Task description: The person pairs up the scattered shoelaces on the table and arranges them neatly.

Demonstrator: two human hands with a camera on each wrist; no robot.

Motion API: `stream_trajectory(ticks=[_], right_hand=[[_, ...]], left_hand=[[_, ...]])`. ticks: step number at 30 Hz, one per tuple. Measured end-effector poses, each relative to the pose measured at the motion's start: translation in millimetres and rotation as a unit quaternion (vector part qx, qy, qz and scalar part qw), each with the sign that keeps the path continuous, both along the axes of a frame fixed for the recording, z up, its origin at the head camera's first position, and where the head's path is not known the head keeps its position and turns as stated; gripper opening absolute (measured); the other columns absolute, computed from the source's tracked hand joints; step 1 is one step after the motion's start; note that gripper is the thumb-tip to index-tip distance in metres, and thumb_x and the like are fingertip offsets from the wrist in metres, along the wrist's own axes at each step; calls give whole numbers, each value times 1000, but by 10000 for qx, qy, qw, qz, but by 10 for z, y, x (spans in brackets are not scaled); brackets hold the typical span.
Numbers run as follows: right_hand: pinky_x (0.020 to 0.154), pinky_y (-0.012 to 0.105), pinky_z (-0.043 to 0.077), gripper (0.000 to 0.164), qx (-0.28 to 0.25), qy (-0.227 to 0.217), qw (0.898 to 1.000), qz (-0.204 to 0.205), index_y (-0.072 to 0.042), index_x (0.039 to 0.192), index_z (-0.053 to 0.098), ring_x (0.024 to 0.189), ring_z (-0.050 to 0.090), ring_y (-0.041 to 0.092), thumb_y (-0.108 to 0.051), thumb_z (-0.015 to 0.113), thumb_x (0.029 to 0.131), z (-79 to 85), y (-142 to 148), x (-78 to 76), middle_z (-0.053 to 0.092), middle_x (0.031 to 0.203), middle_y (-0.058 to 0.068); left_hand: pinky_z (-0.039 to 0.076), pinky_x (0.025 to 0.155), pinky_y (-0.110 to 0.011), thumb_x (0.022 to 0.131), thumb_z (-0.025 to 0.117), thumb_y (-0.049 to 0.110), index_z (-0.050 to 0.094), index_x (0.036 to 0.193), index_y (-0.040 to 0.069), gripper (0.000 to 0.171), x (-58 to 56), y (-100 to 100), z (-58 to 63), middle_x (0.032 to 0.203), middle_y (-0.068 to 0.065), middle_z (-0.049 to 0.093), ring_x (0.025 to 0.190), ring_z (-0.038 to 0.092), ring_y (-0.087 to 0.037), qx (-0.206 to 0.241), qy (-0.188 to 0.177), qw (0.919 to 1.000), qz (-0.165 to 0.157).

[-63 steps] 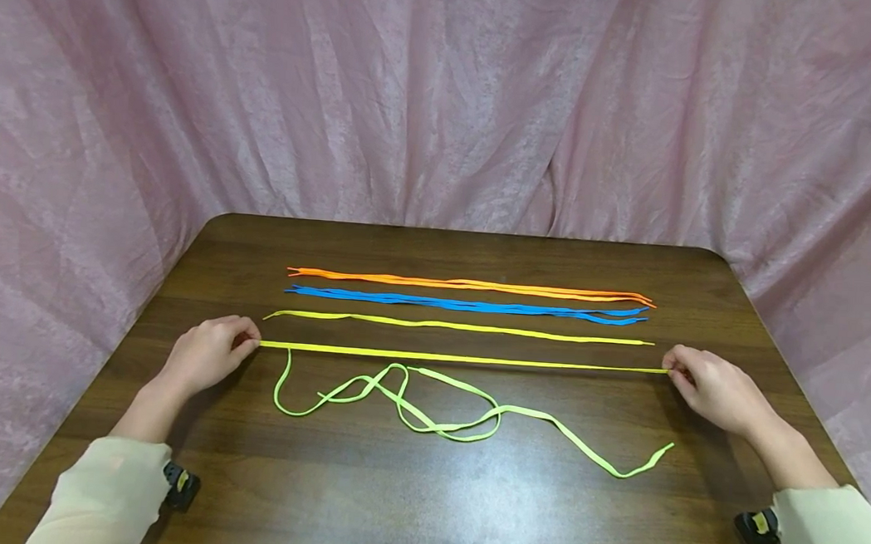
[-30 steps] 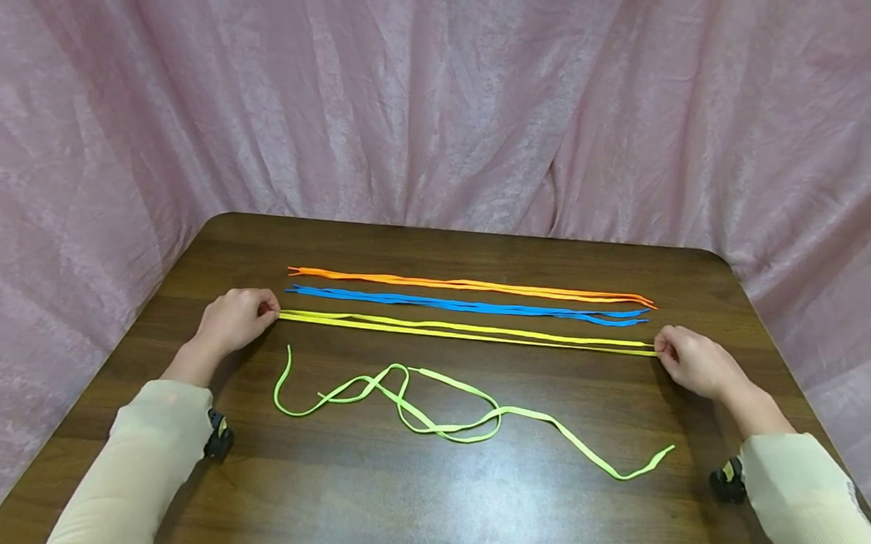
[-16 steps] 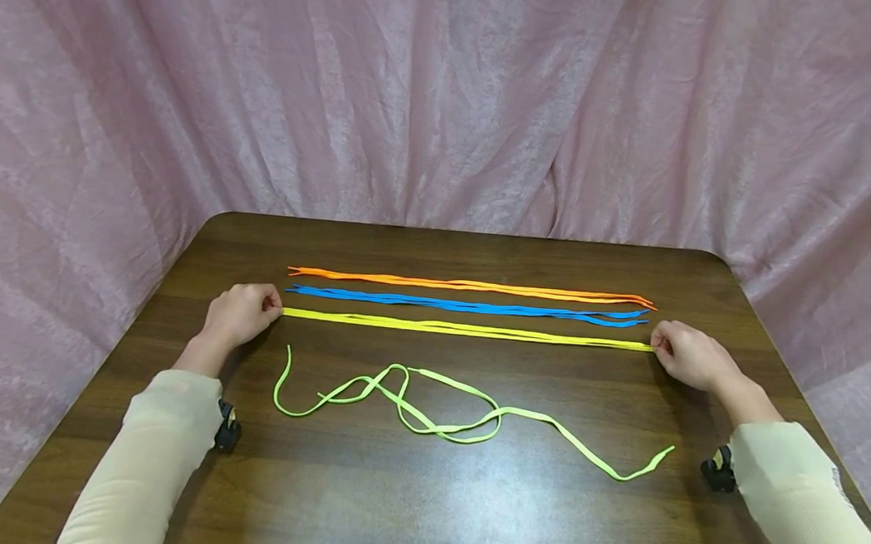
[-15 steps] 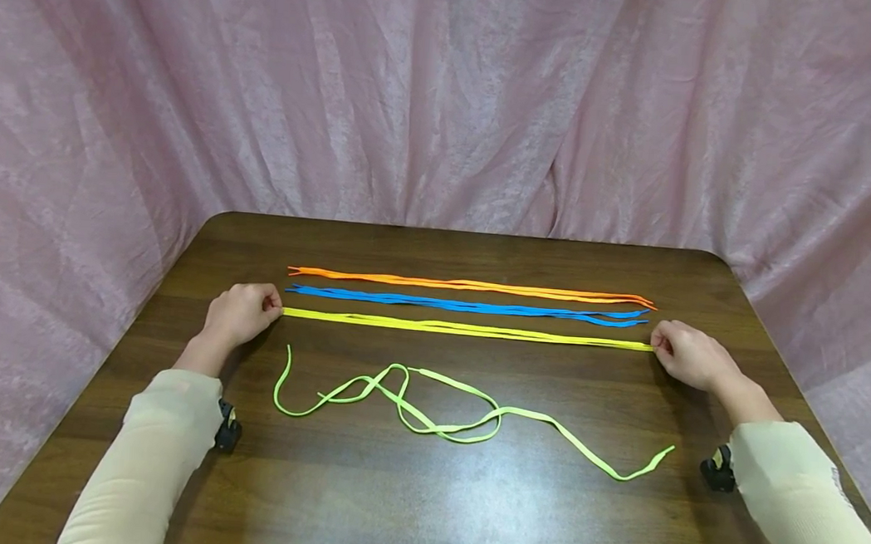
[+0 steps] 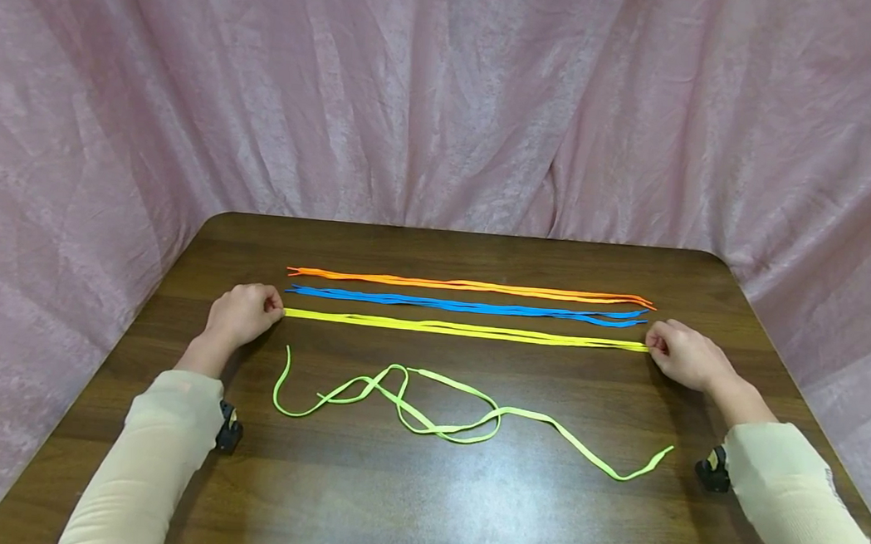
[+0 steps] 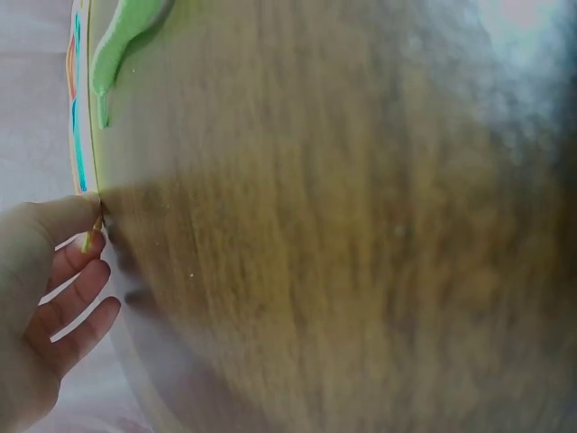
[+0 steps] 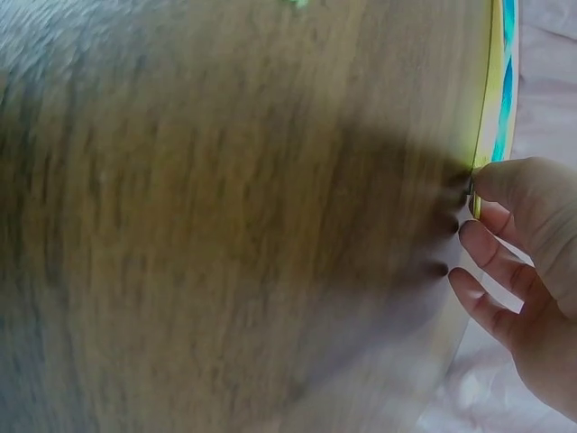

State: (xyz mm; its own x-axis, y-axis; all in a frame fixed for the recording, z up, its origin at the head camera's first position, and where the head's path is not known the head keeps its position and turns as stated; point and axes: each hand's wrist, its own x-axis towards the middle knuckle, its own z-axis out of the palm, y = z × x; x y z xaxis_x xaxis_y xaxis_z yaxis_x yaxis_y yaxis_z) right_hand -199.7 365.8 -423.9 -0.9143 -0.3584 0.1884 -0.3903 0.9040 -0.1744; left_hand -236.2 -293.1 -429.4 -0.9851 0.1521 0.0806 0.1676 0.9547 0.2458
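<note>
Two yellow shoelaces [image 5: 402, 325] lie side by side across the table, almost straight. At their left end my left hand [image 5: 241, 314] pinches lace between thumb and index finger; in the left wrist view a yellow tip [image 6: 87, 242] pokes out below the pinch. My right hand [image 5: 688, 354] pinches the right end, where the right wrist view has the yellow lace [image 7: 484, 117] running up from the fingertips. Whether each hand holds one lace or both is too small to tell. Nearer me, a lime-green shoelace [image 5: 528, 412] lies loose in loops.
Beyond the yellow laces, blue shoelaces [image 5: 441, 304] and then orange shoelaces [image 5: 465, 285] lie in parallel rows. A brown wooden table [image 5: 361, 509] carries everything, with a pink curtain [image 5: 446, 98] behind its far edge.
Both hands have carried the taut yellow shoelace away from me, off the green lace and against the other yellow one. Most recently the right hand has shifted slightly left.
</note>
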Motion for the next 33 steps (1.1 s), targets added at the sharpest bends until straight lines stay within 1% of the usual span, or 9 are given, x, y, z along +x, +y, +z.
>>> stream_trajectory(ticks=[9,13,17,20,23,28,30,33], right_hand=[[53,30,38,16,-51,152,9999,37,-13,76,56,64,48,11,-1,66,72,-22,-18,4,50,73,-3],[55,32,40,15,-55,78,10000,-5,-12,81,58,66,51,13,-2,67,73,-27,-19,17,52,76,-1],[56,36,43,16,-41,71,10000,22,-10,87,60,69,54,17,-4,68,74,-6,-24,66,54,81,2],[59,40,45,19,-25,244,9996,136,-8,91,61,74,57,21,-3,69,74,16,-22,115,56,84,6],[64,45,47,25,-25,536,9981,308,-6,94,62,78,59,27,-2,71,71,39,-22,164,58,88,9],[69,49,45,33,6,876,9949,507,-4,99,61,84,57,34,-1,73,69,81,-32,239,58,94,12],[68,49,45,36,40,960,9936,592,-5,101,60,85,57,35,-2,74,68,98,-46,278,59,95,12],[68,48,46,39,58,1087,9905,836,-4,102,60,84,58,34,-3,75,66,121,-85,337,59,96,12]], left_hand=[[37,49,-34,80,62,20,61,75,15,7,6,6,-32,72,0,54,66,53,-21,-17,155,9999,-2],[38,50,-34,81,64,20,62,77,15,6,26,11,-33,74,-1,54,67,53,-21,14,181,9998,2],[40,50,-37,80,67,19,63,79,15,6,58,0,-28,77,-2,56,68,55,-22,62,390,9992,-15],[41,52,-40,80,68,19,64,81,15,5,95,-9,-9,78,-2,57,68,56,-23,64,564,9984,-60],[43,53,-42,80,68,18,64,82,14,5,134,-5,26,80,-3,58,69,56,-24,50,628,9979,-116],[45,55,-45,80,68,18,65,87,14,9,195,49,91,87,-5,61,72,59,-26,39,599,9978,-264],[46,56,-46,81,68,18,66,90,13,11,226,89,120,91,-7,62,74,60,-27,32,554,9978,-368],[47,59,-47,81,68,19,66,93,12,13,271,169,166,96,-7,63,79,61,-29,36,508,9972,-540]])
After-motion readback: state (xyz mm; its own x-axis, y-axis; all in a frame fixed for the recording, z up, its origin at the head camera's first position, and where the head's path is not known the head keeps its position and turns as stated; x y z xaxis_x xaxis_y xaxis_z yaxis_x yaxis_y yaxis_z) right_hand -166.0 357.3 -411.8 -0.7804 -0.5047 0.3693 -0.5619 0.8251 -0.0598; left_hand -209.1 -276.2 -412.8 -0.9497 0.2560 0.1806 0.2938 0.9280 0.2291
